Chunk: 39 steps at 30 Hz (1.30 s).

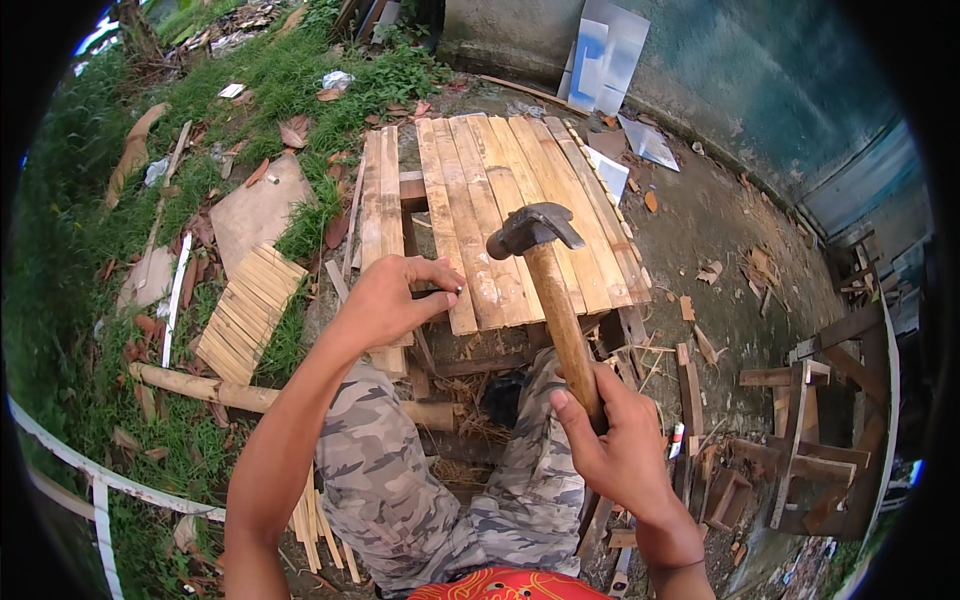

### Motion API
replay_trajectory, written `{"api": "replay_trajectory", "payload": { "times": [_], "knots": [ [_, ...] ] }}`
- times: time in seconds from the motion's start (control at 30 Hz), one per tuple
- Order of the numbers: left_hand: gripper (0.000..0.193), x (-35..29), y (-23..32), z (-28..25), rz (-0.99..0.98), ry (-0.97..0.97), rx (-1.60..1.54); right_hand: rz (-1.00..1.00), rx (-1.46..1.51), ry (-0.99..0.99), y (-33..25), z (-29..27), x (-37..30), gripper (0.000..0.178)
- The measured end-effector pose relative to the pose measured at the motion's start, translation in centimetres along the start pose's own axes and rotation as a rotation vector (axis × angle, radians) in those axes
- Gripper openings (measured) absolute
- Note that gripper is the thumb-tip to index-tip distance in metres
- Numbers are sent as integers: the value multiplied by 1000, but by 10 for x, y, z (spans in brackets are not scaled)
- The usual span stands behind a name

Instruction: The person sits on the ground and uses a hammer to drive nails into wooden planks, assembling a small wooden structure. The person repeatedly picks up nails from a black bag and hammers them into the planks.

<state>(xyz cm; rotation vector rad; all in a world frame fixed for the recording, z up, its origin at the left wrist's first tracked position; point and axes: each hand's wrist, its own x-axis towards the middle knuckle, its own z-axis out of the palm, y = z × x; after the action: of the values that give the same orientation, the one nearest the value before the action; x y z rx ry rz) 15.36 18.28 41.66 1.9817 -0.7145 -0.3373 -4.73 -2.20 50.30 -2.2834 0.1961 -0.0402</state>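
Note:
My right hand (622, 440) is wrapped round the lower end of a claw hammer's wooden handle (558, 315). The dark metal hammer head (532, 228) is up in front of a low table top of split bamboo slats (450, 180). At the near left edge of the slats my left hand (392, 298) is closed in a pinch, thumb against fingers. A tiny bright spot shows at its fingertips; what they hold is too small to make out. A gap between slats lies just beyond that hand, with a wooden crosspiece (411, 187) visible in it.
Bundled slats (250, 312) and a bamboo pole (205, 386) lie on the grass at left. Wooden frames (800, 440) and scraps stand at right. Painted panels (606, 58) lean on the wall behind. My knees in camouflage trousers (400, 450) are close to the table's near edge.

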Motion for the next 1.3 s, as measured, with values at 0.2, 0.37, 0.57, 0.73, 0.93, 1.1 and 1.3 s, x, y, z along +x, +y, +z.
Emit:
{"api": "replay_trajectory", "payload": {
  "times": [0.2, 0.37, 0.57, 0.73, 0.93, 1.1, 1.3],
  "knots": [
    [25, 28, 0, -17, -165, 28, -30, 72, -51, 14, 11, 3, -9, 28],
    [52, 78, -4, -8, -86, 377, 449, 35, -3, 5, 10, 7, -7, 30],
    [68, 108, -25, 22, -152, 317, 758, -10, -56, -18, 0, 9, 3, 32],
    [65, 112, -43, 26, -89, 354, 770, -17, -85, -152, -1, 8, 15, 33],
    [63, 112, -50, 29, -28, 410, 800, -77, 48, 62, 1, 9, 10, 33],
    [64, 113, -49, 27, -41, 392, 808, -124, -171, -146, 9, 10, 20, 28],
    [65, 111, -43, 26, -77, 379, 800, -59, 67, 47, 2, 6, 15, 27]
  ]
}}
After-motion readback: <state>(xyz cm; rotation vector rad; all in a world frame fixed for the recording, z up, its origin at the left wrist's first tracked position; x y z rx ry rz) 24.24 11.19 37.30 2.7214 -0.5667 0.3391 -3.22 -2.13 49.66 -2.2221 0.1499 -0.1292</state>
